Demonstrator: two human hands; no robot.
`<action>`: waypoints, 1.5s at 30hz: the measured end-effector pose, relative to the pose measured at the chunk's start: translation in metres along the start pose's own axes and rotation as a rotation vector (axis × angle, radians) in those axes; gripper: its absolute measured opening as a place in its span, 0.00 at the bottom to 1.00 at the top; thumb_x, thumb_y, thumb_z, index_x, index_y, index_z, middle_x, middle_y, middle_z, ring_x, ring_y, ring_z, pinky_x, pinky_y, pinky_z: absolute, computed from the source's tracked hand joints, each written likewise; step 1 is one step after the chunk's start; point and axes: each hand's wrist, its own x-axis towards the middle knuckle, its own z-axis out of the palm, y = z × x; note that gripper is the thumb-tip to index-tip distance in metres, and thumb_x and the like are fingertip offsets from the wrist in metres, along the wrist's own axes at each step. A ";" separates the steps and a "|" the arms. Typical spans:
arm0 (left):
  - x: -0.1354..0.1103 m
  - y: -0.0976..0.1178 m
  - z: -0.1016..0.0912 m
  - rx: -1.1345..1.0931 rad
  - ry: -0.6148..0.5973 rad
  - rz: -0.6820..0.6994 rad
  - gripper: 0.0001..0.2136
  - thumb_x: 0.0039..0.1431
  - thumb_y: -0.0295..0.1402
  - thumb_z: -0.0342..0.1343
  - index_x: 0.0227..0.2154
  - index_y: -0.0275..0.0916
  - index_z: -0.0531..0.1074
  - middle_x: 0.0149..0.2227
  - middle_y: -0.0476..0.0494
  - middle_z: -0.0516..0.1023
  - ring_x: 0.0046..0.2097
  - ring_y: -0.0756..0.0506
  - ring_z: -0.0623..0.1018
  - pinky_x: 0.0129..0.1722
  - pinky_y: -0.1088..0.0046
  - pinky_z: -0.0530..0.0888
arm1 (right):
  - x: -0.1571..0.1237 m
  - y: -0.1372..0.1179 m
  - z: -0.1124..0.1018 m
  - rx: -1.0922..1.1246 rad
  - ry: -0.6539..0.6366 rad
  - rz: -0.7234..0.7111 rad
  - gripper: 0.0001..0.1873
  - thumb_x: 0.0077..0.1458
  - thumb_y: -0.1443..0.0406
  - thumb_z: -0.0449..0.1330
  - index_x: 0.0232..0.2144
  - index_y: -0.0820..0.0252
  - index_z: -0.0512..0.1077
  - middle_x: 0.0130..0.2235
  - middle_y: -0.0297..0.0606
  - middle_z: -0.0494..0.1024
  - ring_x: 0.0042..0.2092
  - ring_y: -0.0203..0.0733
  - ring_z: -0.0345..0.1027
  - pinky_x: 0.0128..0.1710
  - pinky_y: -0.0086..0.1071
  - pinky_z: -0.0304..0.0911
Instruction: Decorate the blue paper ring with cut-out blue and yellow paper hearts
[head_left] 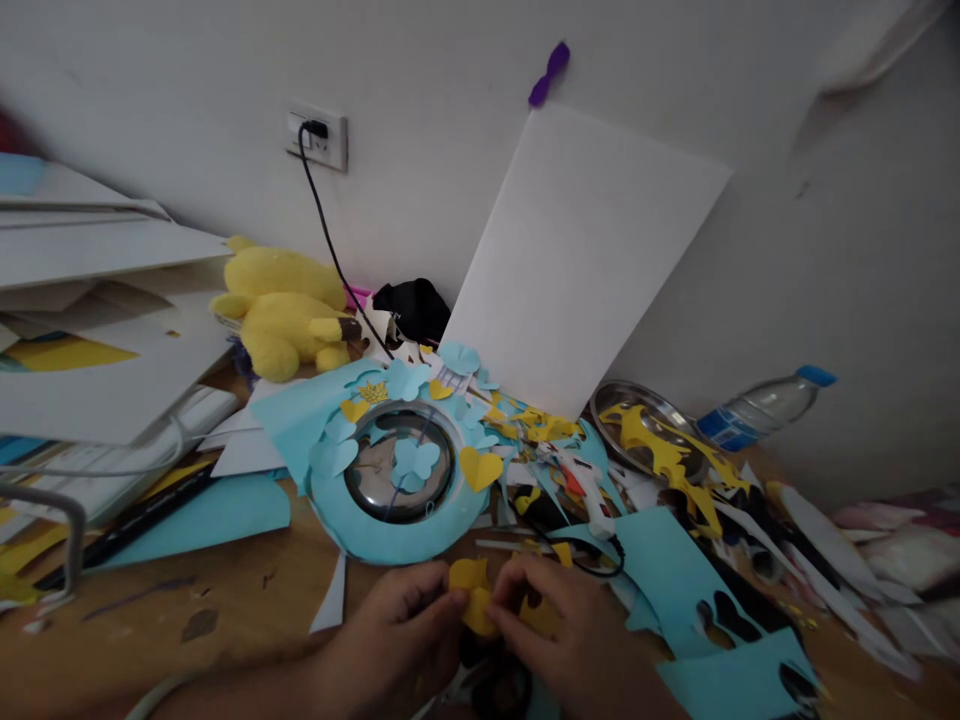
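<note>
Desk: What do you have in hand?

Operator: I have the left hand (397, 635) and the right hand (574, 630) meeting low in the view. Both are closed in a pinch on one small yellow paper cut-out (475, 598). Thumbs and fingertips nip its edges from either side, and the other fingers curl under. I judge it takes two grips because the paper is thin and floppy, and one grip alone would let it bend away.

Desk: Where is it among the rest?

Operator: It is held just above the wooden table (187, 610), near the front edge. It is just in front of the light blue paper ring (390, 535), which lies flat around a round shiny disc (390, 470). Blue and yellow paper hearts rest on the ring, and lying flat probably keeps them from sliding off.

Desk: And nearby?

Operator: What looks like a white glue gun with an orange trigger (581, 480) lies just right of the ring, close to the right hand. Further right, a steel plate (615, 405) holds yellow paper scraps, likely to keep them together. A white board (577, 260) leans against the wall behind. A yellow plush toy (281, 305) sits at the back left. A clear plastic bottle with a blue cap (757, 408) lies on its side at the right.
</note>
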 end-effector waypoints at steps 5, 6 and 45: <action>0.000 0.002 0.002 -0.001 -0.037 -0.005 0.21 0.46 0.53 0.53 0.25 0.37 0.62 0.23 0.53 0.62 0.28 0.50 0.62 0.28 0.76 0.61 | 0.002 0.004 0.004 0.066 0.051 -0.023 0.06 0.49 0.71 0.53 0.26 0.57 0.68 0.30 0.32 0.74 0.34 0.38 0.68 0.35 0.28 0.60; 0.000 0.002 0.002 -0.011 -0.028 -0.011 0.20 0.46 0.52 0.54 0.26 0.37 0.63 0.24 0.53 0.62 0.28 0.51 0.62 0.28 0.76 0.61 | 0.004 0.007 0.004 0.079 0.070 -0.031 0.06 0.50 0.70 0.52 0.27 0.57 0.68 0.31 0.33 0.74 0.35 0.38 0.68 0.36 0.29 0.61; 0.001 -0.011 -0.001 0.328 -0.062 0.025 0.08 0.50 0.27 0.46 0.28 0.34 0.69 0.22 0.53 0.67 0.24 0.53 0.64 0.22 0.80 0.61 | 0.039 -0.001 0.013 -0.489 0.122 -0.271 0.20 0.45 0.80 0.50 0.37 0.60 0.73 0.36 0.43 0.68 0.39 0.48 0.61 0.40 0.44 0.62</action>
